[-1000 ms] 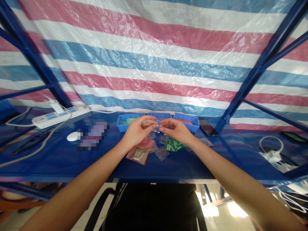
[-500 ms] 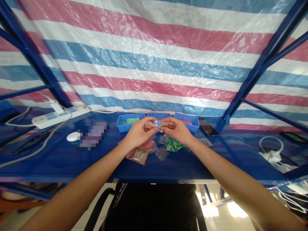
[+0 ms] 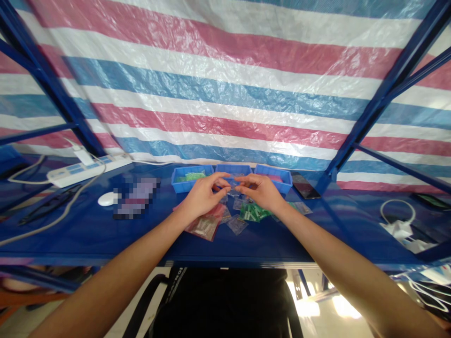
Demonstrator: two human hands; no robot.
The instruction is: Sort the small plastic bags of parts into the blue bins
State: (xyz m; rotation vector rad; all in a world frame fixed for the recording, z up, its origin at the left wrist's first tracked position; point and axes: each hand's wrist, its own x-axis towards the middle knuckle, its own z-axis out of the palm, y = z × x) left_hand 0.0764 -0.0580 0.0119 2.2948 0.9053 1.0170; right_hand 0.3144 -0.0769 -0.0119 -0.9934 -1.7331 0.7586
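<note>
My left hand is held above the bags, its thumb and index finger apart with nothing seen between them. Facing it a short gap away, my right hand also has its thumb and fingers apart. Below the fingertips shows a small clear plastic bag; whether it is falling or lying there I cannot tell. Under my left wrist lie reddish plastic bags. Green bags are heaped near my right hand, and another clear bag lies between the two groups.
Behind my hands stand a left blue bin with green bags, a middle bin and a right bin with pink contents. A phone lies to the right. Leftward are a white mouse and a power strip.
The fingers of both hands have parted and let go of the small crinkled clear bag they held between them. The bag now shows lower, and both arms are nearly unmoved.
</note>
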